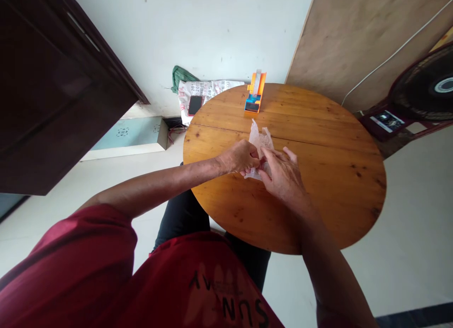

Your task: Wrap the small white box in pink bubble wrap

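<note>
Here's the plastic bag (pixel 262 138) on my round worktop (pixel 336 177), crumpled; I can't tell what's inside. My left hand (pixel 242 156) lies sideways, fingers clamped on it; my right hand (pixel 285 174) arches over, grip unclear. Beyond, an orange holder (pixel 261 93) carries a clear strip (pixel 257 82).

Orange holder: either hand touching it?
No, the orange holder stands far back on the wooden table, apart from the left hand and right hand at the crumpled plastic.
</note>
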The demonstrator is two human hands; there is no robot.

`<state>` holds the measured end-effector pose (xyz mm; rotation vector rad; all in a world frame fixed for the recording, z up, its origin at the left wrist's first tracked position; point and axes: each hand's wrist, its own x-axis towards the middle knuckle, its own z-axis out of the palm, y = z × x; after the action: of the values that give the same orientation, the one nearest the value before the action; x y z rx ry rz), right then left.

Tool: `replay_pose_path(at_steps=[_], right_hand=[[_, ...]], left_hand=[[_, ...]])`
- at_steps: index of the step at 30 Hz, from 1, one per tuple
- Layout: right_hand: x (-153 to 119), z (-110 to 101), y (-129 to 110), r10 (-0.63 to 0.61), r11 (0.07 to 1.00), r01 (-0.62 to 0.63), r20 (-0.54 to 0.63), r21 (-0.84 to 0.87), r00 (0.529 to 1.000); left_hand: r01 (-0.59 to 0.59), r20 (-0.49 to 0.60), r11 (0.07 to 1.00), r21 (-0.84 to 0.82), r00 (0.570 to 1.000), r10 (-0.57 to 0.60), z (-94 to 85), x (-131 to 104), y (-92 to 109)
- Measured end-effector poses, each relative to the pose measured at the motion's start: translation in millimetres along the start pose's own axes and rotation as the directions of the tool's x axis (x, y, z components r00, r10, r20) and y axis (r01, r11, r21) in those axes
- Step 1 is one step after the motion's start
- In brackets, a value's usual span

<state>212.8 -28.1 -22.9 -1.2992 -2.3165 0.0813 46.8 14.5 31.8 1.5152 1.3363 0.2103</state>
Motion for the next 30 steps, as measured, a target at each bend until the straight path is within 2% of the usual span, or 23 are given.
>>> replay_pose_path(at_steps=[8, 12, 15, 19, 23, 26, 30], right_hand=[[-2.5, 2.1, 5.4, 0.023, 0.999, -0.022, -0.03, 0.042, 0.999], [-2.4, -0.8, 6.1, 0.035, 0.997, -0.034, -0.018, 0.073, 0.999], [-2.1, -2.3, 7.8, 0.047, 0.995, -0.047, -0.002, 0.088, 0.999], [-2.3, -3.3, 11.9, 0.081, 0.992, -0.081, 0.006, 0.099, 0.997], [-3.8, -8.8, 14.6, 0.083, 0.991, -0.086, 0.03, 0.104, 0.996], [-4.7, -15.6, 15.3, 0.097, 0.986, -0.099, 0.024, 0.133, 0.995], [-4.3, -19.0, 18.3, 0.172, 0.975, -0.172, 0.012, 0.14, 0.985]], left_hand=[[-0.027, 0.098, 1.0, 0.006, 0.995, 0.026, -7.2, 0.6, 2.4], [-0.138, 0.141, 0.988, 0.069, 0.982, 0.127, -7.7, -1.2, -4.0], [-0.232, 0.075, 0.952, 0.202, 0.972, 0.221, -3.3, -1.4, -10.6], [-0.346, -0.015, 0.811, 0.472, 0.917, 0.399, 3.9, -0.1, -20.0], [-0.468, 0.003, 0.659, 0.588, 0.817, 0.577, 6.2, 2.7, -33.0], [-0.503, -0.02, 0.631, 0.591, 0.773, 0.635, 6.3, 5.6, -43.8], [-0.536, -0.011, 0.636, 0.555, 0.76, 0.65, 6.3, 9.9, -53.3]])
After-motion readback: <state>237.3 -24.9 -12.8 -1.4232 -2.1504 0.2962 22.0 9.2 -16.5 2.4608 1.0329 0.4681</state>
